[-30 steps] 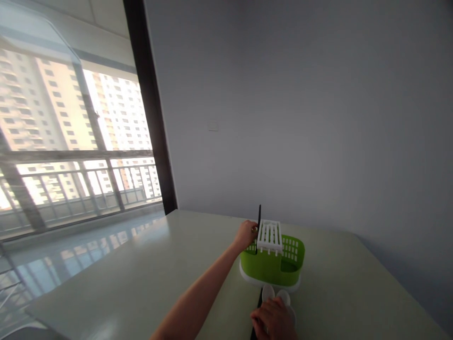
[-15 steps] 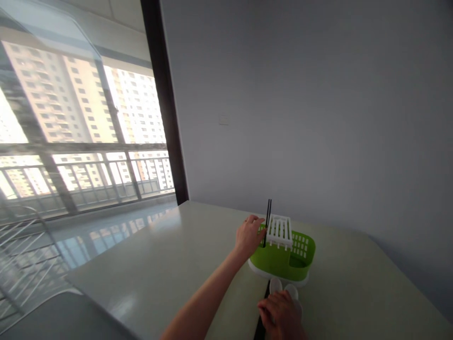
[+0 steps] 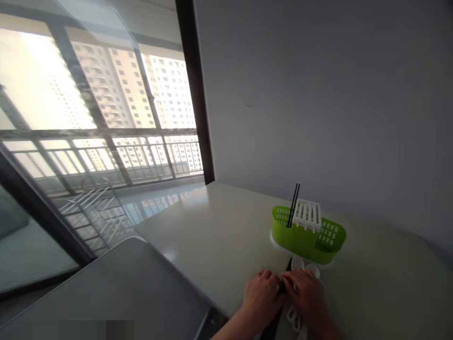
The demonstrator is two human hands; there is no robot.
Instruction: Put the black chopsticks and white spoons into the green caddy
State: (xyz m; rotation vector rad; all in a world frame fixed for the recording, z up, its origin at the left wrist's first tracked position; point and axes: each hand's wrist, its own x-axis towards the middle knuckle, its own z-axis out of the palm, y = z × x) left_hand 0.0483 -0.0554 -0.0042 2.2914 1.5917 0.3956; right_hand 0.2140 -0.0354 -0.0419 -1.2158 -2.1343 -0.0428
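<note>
A green basket (image 3: 300, 243) on a white base stands on the table, with two black chopsticks (image 3: 293, 205) upright in its left end. A white slatted rack (image 3: 307, 215) sits across its middle. In front of it my left hand (image 3: 262, 296) has its fingers curled at a long black strip (image 3: 271, 328), whose kind I cannot make out. My right hand (image 3: 306, 293) meets it from the right, fingers bent together over the strip and the white spoons (image 3: 297, 263). What the fingertips hold is hidden. White handles with cut-outs (image 3: 293, 317) show below the right hand.
The pale table (image 3: 219, 236) runs back to a grey wall (image 3: 318, 104). A grey surface (image 3: 123, 293) adjoins it at the lower left. Beyond the dark-framed glass stands a metal rack (image 3: 99, 208) on a balcony with a railing (image 3: 148, 163).
My left hand has left the basket and come down beside my right hand at the black strip. The chopsticks stay standing in the basket. The view has shifted left and down.
</note>
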